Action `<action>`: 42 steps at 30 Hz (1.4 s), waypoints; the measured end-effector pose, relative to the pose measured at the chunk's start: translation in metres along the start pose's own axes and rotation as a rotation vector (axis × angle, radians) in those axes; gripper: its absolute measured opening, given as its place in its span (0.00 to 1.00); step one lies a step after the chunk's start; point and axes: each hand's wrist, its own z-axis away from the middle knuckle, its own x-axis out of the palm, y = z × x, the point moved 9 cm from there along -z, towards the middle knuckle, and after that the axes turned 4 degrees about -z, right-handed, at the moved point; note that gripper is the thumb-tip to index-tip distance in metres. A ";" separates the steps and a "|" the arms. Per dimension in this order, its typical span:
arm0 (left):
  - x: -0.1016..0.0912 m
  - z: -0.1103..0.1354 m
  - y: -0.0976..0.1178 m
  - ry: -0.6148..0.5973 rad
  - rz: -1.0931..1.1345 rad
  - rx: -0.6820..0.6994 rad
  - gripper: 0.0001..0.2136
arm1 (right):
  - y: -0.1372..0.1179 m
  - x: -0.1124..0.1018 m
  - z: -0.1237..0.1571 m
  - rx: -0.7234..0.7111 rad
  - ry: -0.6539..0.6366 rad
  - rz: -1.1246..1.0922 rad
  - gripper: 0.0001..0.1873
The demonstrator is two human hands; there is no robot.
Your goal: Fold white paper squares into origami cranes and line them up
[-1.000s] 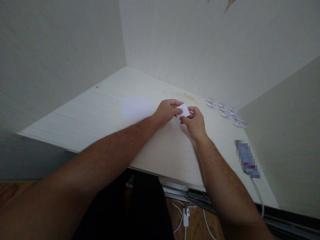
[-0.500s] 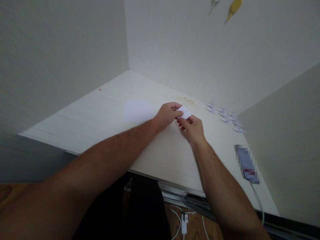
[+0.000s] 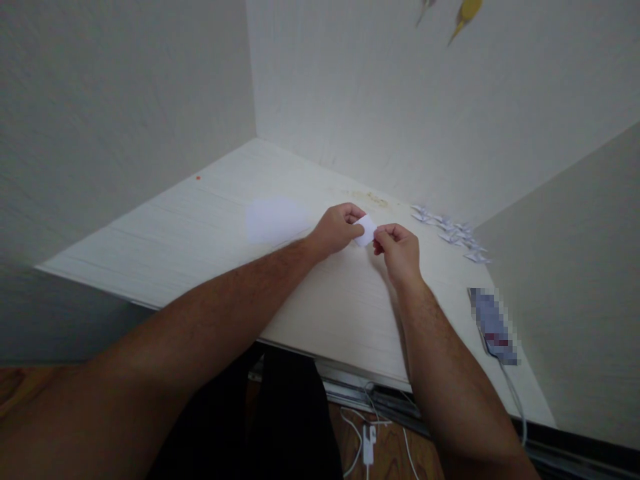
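A small piece of white folded paper (image 3: 367, 231) is held between my two hands, a little above the white tabletop (image 3: 330, 300). My left hand (image 3: 338, 229) pinches its left side, thumb on top and fingers behind. At the paper's right corner, the thumb and fingertips of my right hand (image 3: 400, 250) are closed on it. Left of my hands lies a stack or sheet of white paper (image 3: 275, 220), partly behind my left forearm. How the paper is folded on its underside is hidden.
Several small folded paper shapes (image 3: 453, 232) lie along the back right edge. A blurred-out phone-like device (image 3: 493, 327) with a cable rests at the right. Walls enclose the table on the left, back and right. A white power strip (image 3: 369, 445) and cords are on the floor.
My right hand has moved from below the paper to its right corner and now pinches it there. My left hand has stayed nearly in place, still holding the paper.
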 end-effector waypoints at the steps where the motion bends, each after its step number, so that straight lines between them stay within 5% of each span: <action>1: 0.001 0.000 -0.002 -0.021 -0.030 -0.003 0.12 | 0.000 -0.002 -0.001 0.000 0.006 0.012 0.05; 11: 0.007 0.002 0.005 -0.176 -0.396 0.109 0.04 | 0.001 0.002 -0.002 -0.054 -0.150 0.293 0.10; 18: -0.014 -0.006 -0.014 0.079 0.005 -0.108 0.04 | -0.007 -0.017 -0.001 -0.132 0.133 0.200 0.13; 23: -0.007 -0.004 -0.018 0.100 0.245 -0.166 0.06 | -0.008 -0.012 0.003 -0.133 0.126 0.250 0.12; 42: -0.002 -0.001 -0.006 0.001 -0.028 -0.088 0.04 | -0.022 -0.007 0.006 -0.308 0.135 0.314 0.14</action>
